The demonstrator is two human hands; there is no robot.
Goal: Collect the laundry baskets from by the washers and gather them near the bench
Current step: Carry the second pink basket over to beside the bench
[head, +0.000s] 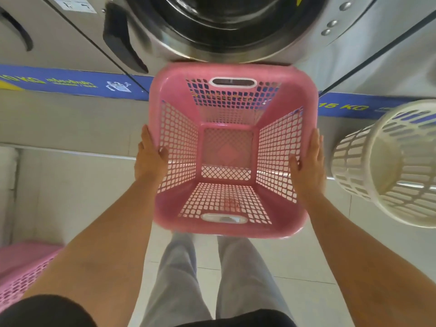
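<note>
An empty pink square laundry basket (165,90) with lattice walls and two slot handles fills the middle of the head view, right in front of a front-loading washer (212,27). My left hand (149,159) grips its left rim, thumb inside the wall. My right hand (309,161) grips the right rim the same way. A round white slotted basket (387,166) stands on the floor to the right, close to the pink one. The corner of another pink basket (26,267) shows at the lower left.
Steel washers line the far side, with a black door handle (122,41) and a blue strip (70,83) along their base. Pale floor tiles (295,267) lie under my grey-trousered legs (179,279). No bench is in view.
</note>
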